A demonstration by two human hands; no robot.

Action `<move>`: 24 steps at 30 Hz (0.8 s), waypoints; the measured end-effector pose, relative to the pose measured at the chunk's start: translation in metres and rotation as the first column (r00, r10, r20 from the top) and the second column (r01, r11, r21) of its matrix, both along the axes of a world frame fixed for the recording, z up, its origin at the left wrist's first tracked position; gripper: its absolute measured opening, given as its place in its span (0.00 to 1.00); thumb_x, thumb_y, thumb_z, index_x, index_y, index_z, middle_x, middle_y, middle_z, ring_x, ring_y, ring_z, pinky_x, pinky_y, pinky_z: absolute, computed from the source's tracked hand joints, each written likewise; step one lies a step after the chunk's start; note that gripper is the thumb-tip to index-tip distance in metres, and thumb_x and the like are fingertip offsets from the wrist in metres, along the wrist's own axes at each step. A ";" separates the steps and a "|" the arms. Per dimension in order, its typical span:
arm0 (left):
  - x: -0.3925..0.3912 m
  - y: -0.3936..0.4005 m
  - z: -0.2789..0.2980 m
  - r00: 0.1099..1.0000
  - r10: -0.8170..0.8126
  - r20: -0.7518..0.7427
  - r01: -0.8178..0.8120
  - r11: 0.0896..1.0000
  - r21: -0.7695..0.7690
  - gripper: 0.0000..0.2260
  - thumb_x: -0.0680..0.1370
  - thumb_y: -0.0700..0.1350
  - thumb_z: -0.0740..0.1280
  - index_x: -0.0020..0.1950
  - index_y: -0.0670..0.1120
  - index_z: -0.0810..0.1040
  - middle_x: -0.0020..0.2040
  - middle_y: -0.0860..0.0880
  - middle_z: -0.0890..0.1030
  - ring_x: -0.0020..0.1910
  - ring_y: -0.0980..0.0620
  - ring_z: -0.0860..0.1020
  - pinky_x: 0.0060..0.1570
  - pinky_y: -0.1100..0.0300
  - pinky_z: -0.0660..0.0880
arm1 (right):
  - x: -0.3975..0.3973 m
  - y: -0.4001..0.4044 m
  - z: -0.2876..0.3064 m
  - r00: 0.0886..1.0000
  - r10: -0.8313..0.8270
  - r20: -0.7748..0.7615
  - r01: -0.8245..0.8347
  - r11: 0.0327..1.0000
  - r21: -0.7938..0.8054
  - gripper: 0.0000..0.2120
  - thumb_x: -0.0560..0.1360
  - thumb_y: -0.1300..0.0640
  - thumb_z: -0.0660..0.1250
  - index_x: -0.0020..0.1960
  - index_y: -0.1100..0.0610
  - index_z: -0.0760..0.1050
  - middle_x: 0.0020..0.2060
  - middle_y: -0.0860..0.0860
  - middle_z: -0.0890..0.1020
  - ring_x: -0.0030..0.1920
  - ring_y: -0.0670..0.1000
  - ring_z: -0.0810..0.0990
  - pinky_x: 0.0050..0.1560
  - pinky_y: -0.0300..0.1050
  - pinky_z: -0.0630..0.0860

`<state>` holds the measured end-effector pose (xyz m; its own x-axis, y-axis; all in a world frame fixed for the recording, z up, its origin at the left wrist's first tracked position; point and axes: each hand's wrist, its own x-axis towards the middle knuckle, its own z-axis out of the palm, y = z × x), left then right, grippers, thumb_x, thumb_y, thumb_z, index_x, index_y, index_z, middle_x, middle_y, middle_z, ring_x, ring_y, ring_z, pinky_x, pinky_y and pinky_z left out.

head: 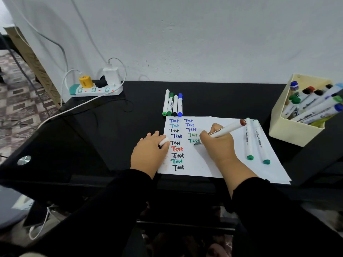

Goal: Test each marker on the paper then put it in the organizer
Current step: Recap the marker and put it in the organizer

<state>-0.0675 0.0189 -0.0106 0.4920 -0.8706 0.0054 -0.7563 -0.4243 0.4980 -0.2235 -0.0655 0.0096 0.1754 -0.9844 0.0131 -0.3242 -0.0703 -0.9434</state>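
The right hand (217, 143) pinches a white marker (225, 130) low on its barrel, dark tip on the paper (219, 165) just below the green words of the second column, brown end slanting up toward two o'clock. The left hand (148, 151) curls round a small white piece, probably the cap (164, 141), and rests on the sheet's nine o'clock edge, pinning it. The cream organizer (289, 132) stands at three o'clock from the paper, already holding a bunch of markers. Two green-ended markers (255, 140) lie on the sheet just beside the writing hand at three o'clock; four more markers (173, 103) lie in a row at twelve o'clock, just off the top edge. Likely trouble: the heel of the writing hand could drag over fresh ink and smear it, and a sweep toward the organizer could knock the two loose markers rolling. The sheet's near edge seems to overhang the black table (92, 138) at six o'clock, so if the left hand lifts, the paper may slide. Open room lies at nine o'clock, between the paper and the power strip (96, 89).
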 end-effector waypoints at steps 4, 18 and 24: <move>0.000 -0.001 0.001 1.000 -0.005 0.008 0.005 1.000 0.009 0.18 0.81 0.53 0.56 0.70 0.53 0.69 0.75 0.52 0.61 0.76 0.52 0.55 0.73 0.54 0.49 | 0.000 0.002 0.002 1.000 0.027 0.000 -0.027 1.000 -0.003 0.19 0.74 0.60 0.64 0.32 0.54 0.56 0.27 0.50 0.62 0.28 0.47 0.61 0.30 0.39 0.60; 0.000 -0.001 0.002 1.000 -0.028 0.007 0.027 0.999 0.022 0.18 0.81 0.53 0.56 0.70 0.52 0.69 0.76 0.51 0.60 0.76 0.50 0.54 0.74 0.53 0.49 | -0.002 0.005 0.005 0.999 -0.022 -0.034 0.021 0.999 -0.048 0.18 0.74 0.62 0.62 0.31 0.55 0.56 0.25 0.49 0.63 0.27 0.47 0.62 0.29 0.37 0.60; 0.001 -0.001 0.001 1.000 -0.024 0.009 0.024 0.999 0.021 0.19 0.81 0.53 0.56 0.71 0.52 0.68 0.76 0.51 0.60 0.76 0.50 0.54 0.74 0.52 0.50 | -0.002 0.005 0.005 0.999 -0.046 -0.015 0.046 0.999 -0.030 0.18 0.74 0.63 0.61 0.31 0.55 0.56 0.26 0.49 0.62 0.27 0.47 0.61 0.28 0.38 0.60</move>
